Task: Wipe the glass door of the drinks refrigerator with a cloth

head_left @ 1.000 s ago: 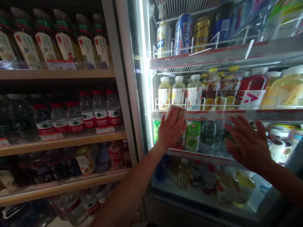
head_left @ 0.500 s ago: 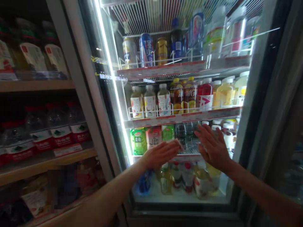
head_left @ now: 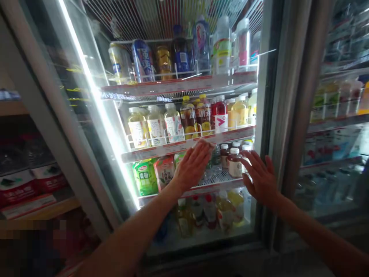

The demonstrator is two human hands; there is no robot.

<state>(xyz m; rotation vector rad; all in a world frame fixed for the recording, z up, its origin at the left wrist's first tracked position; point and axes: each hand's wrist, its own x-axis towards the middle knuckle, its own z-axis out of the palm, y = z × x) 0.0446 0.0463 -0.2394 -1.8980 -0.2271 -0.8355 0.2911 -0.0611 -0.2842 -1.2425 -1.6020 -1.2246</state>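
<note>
My left hand (head_left: 193, 165) lies flat, fingers together, against the glass door (head_left: 201, 240) of a lit drinks cooler. A thin pale cloth (head_left: 208, 143) shows past its fingertips; most of it is hidden beneath the hand. To the right, my right hand (head_left: 261, 177) is raised with its fingers apart and holds nothing. It is near the right side of the same door; whether it touches the glass I cannot tell. Behind the glass, near the left hand, stand a green carton (head_left: 145, 177), a red carton (head_left: 164, 171) and small white-capped bottles (head_left: 235, 163).
Wire shelves hold cans (head_left: 142, 59) at the top and bottled drinks (head_left: 173, 123) in the middle. A metal frame (head_left: 294, 115) divides this door from another cooler with bottles (head_left: 325, 100). At left are shelves with red-labelled water bottles (head_left: 17, 186).
My left hand has moved up across the glass with the cloth. The view has turned right, bringing the neighbouring cooler into sight. My right hand stays raised with fingers apart.
</note>
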